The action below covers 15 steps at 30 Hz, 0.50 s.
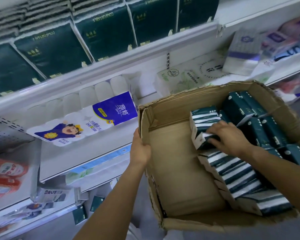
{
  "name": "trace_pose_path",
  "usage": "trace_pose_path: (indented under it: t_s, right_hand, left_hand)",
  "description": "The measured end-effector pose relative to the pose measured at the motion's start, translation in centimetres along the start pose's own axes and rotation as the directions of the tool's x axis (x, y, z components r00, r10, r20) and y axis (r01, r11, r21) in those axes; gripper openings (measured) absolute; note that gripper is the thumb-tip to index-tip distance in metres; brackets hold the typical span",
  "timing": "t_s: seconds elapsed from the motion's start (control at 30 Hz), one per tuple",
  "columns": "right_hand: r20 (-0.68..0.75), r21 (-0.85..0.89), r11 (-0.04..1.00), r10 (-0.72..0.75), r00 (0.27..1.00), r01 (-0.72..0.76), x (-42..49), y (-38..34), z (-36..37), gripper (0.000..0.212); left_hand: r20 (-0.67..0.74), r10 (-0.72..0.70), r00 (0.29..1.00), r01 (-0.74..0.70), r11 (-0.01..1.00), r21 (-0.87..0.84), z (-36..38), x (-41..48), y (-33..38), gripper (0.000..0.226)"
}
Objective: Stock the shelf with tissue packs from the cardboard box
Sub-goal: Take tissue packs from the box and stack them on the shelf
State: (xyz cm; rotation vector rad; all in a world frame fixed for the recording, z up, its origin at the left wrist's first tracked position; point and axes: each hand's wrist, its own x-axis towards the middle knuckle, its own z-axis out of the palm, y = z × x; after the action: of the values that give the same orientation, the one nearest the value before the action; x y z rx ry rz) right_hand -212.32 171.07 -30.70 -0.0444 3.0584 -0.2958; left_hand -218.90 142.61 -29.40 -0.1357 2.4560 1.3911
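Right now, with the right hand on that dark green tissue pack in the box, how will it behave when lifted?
The tissue pack under the right hand is probably soft and squashy: its wrap looks like film. Likely light for its size, being tissue. The glossy wrap may be slippery, and the leaning packs beside it in the cardboard box could topple.

Left half of the cardboard box [180, 108] lies bare (plenty of room); tissue packs [239, 170] crowd its right side.
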Motion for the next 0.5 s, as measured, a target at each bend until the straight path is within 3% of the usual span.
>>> trace_pose_path:
  t_s: [0.07,0.1,0.13,0.2,0.23,0.3,0.4,0.5]
  right_hand:
    - [-0.124,0.229,0.969,0.119,0.985,-0.088,0.3,-1.5,-1.5,0.017]
    - [-0.146,0.407,0.903,0.214,0.966,-0.138,0.5,-2.5,-2.3,0.015]
    - [-0.128,0.609,0.775,0.305,0.944,-0.168,0.8,-3.5,-3.1,0.014]
    - [-0.014,0.887,0.423,0.423,0.906,-0.184,1.3,-5.3,-4.5,0.012]
    - [0.04,0.941,0.286,0.437,0.898,-0.181,1.5,-6.1,-5.0,0.011]
    - [0.106,0.976,0.131,0.427,0.898,-0.177,1.9,-7.4,-5.7,0.011]
    - [0.157,0.984,0.017,0.395,0.905,-0.178,2.4,-9.1,-6.5,0.017]
    - [0.156,0.987,-0.009,0.361,0.92,-0.163,3.2,-10.7,-7.5,0.022]
  left_hand:
    - [0.006,-0.012,1.0,0.012,1.0,-0.014,-0.2,0.0,0.0,0.055]
    - [0.002,-0.013,1.0,0.013,1.0,-0.019,-0.2,0.0,0.0,0.055]
    - [-0.006,-0.009,1.0,0.009,1.0,-0.018,-0.2,0.0,-0.1,0.053]
    - [-0.031,-0.001,1.0,0.0,1.0,-0.017,-0.4,-0.2,-0.1,0.05]
    - [-0.044,-0.01,0.999,0.008,1.0,-0.027,-0.6,-0.3,0.0,0.052]
    - [-0.077,-0.025,0.997,0.021,0.998,-0.06,-1.2,-0.6,0.3,0.056]
    - [-0.145,0.03,0.989,-0.044,0.994,-0.097,-2.5,-1.0,1.0,0.049]
    - [-0.18,0.091,0.98,-0.119,0.981,-0.151,-3.9,-1.4,2.0,0.032]
